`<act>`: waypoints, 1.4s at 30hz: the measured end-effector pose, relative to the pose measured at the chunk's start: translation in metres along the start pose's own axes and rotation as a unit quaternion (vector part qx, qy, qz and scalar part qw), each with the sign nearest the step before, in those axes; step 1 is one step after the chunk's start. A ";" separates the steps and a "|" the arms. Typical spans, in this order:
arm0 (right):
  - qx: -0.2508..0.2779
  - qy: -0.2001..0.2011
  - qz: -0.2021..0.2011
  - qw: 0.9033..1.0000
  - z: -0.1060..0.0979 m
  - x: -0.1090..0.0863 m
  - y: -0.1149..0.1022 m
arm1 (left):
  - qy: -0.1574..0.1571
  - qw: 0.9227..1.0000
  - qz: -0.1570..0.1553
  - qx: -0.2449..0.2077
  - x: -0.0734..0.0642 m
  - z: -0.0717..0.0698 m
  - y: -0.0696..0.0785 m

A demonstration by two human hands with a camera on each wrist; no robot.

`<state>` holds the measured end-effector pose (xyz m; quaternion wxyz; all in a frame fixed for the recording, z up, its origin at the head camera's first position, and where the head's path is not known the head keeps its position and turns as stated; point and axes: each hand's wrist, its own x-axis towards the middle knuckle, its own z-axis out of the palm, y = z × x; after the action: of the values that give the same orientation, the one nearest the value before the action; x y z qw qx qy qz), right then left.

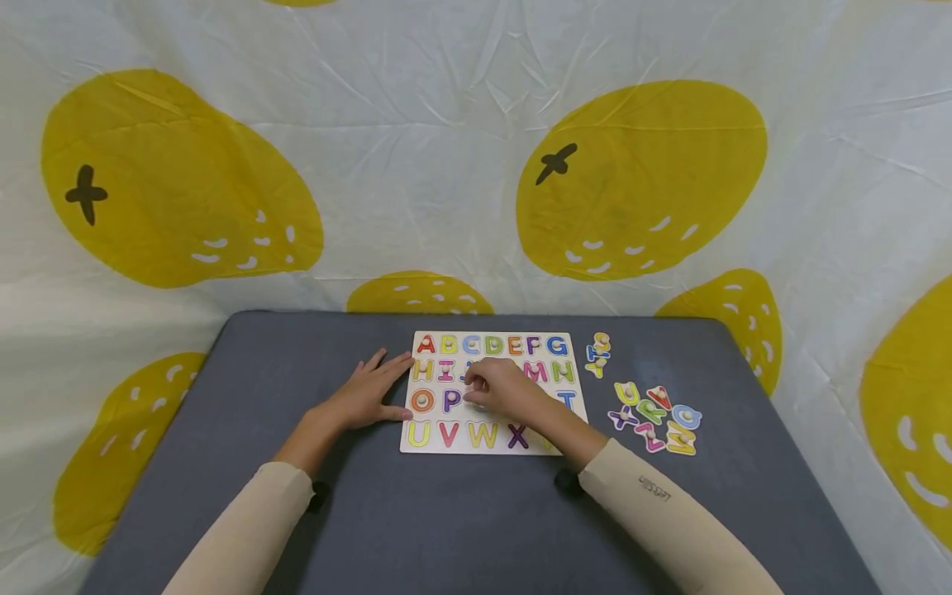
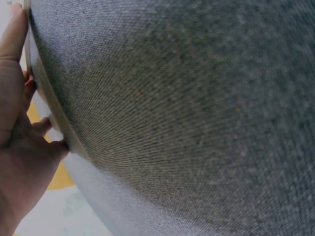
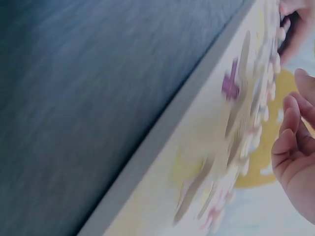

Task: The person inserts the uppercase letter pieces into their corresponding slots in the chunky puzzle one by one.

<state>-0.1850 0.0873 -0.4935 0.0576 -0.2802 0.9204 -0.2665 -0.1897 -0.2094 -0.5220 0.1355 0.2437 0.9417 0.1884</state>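
A white alphabet puzzle board [image 1: 461,447] lies on the grey table, its coloured letters in rows. Small knobs stand up from letters in the upper rows; the bottom row, such as the purple X [image 1: 517,436], shows none. My left hand [image 1: 364,395] rests at the board's left edge, fingers spread and thumb apart. Over the middle of the board is my right hand [image 1: 506,388], its fingers loosely bent and hiding some letters. In the right wrist view nothing shows between the right hand's fingers [image 3: 290,115], which are above the knobbed pieces.
Right of the board lie loose letter pieces: a yellow U [image 1: 627,392], a red A [image 1: 659,397], a purple X piece [image 1: 623,417] and several more. A smaller group with a yellow Y [image 1: 596,367] sits farther back. Behind the table [image 1: 461,529] hangs a fruit-patterned cloth [image 1: 416,182].
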 end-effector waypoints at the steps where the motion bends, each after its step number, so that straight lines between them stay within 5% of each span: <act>1: 0.003 0.002 -0.004 1.000 -0.004 -0.003 0.003 | -0.001 1.000 -0.002 -0.001 0.000 0.000 0.000; 7: 0.020 0.024 -0.027 0.999 -0.028 -0.029 0.026 | -0.002 1.000 -0.005 -0.001 -0.001 0.000 0.000; 18: 0.002 0.086 -0.007 0.996 -0.060 -0.088 0.083 | 0.003 1.000 0.004 -0.003 -0.001 0.002 0.003; 30: -0.043 0.147 0.036 0.988 -0.097 -0.160 0.138 | 0.002 1.000 0.007 -0.003 0.000 0.005 0.005; 42: -0.047 0.159 0.090 0.982 -0.112 -0.214 0.177 | 0.012 1.000 0.000 -0.003 -0.002 0.000 0.003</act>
<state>-0.1210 0.3798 -0.4998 -0.0791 -0.1531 0.9506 -0.2581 -0.1866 -0.2081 -0.5200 0.1252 0.2411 0.9425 0.1946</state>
